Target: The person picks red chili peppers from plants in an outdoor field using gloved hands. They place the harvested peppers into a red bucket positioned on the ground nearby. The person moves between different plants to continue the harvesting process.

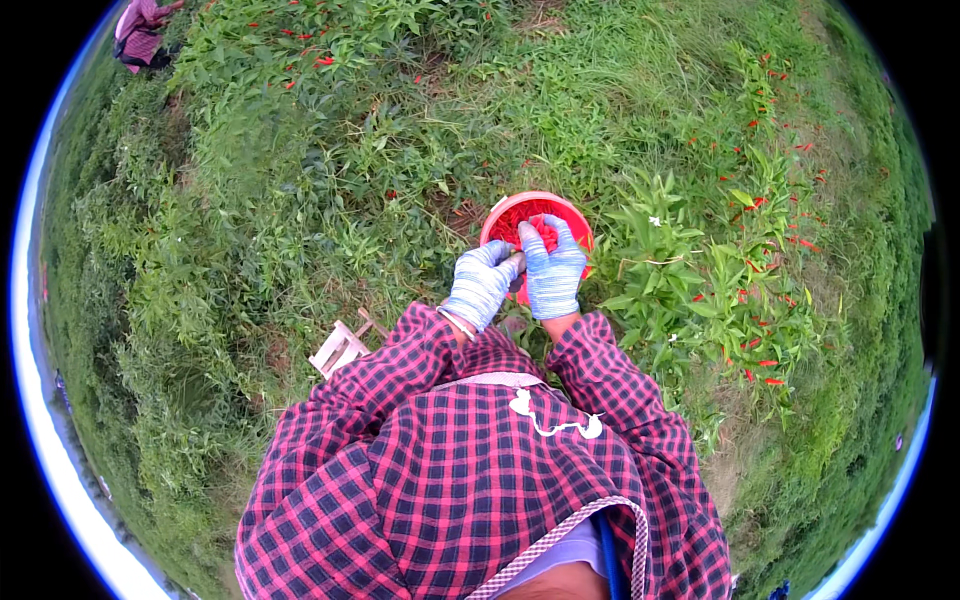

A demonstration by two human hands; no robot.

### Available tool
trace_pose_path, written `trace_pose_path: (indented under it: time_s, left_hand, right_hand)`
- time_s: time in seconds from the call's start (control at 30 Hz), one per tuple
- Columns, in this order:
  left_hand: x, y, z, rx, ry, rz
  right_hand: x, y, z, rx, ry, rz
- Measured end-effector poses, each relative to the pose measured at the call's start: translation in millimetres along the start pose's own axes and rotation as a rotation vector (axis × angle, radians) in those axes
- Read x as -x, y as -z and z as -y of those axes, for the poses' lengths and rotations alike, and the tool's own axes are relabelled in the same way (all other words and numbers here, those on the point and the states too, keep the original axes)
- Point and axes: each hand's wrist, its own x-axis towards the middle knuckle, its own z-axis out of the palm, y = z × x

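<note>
Both my hands wear striped blue-and-white knit gloves with greyish fingertips. They are close together over the near side of a red bucket (pixel 581 219). Inside it lie many red chili peppers (pixel 511 220). My right hand (pixel 556 271) curls around a small bunch of red peppers (pixel 546 234), which shows between thumb and fingers. Just to its left, the fingertips of my left hand (pixel 478 285) are drawn together beside the right hand's fingers. Whether they pinch anything cannot be made out.
Pepper plants (pixel 750 277) bearing red fruit grow close on the right. More leafy plants (pixel 322 180) spread ahead and left. A small wooden stool (pixel 339 349) stands by my left elbow. Another person (pixel 141 34) is bent among the plants at far upper left.
</note>
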Motion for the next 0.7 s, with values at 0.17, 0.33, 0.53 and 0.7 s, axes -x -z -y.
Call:
trace_pose_path:
  time_s: [0.17, 0.33, 0.53, 0.7]
  left_hand:
    - [-2.8, -5.5, 4.7, 0.215, 0.210, -0.031]
    - [-8.8, -11.4, 13.2, 0.652, 0.289, 0.231]
    - [-25.4, 5.0, 44.0, 0.913, 0.359, 0.264]
    - [-48.4, 46.1, 56.4, 0.826, 0.317, 0.230]
  right_hand:
    - [0.4, 5.8, -14.8, -0.413, -0.262, -0.057]
    - [-12.6, 32.2, -35.0, -0.921, -0.842, 0.115]
    - [-27.6, 43.5, -47.5, -0.997, -0.836, 0.122]
    - [-47.0, 75.5, -118.2, -0.489, -0.823, -0.024]
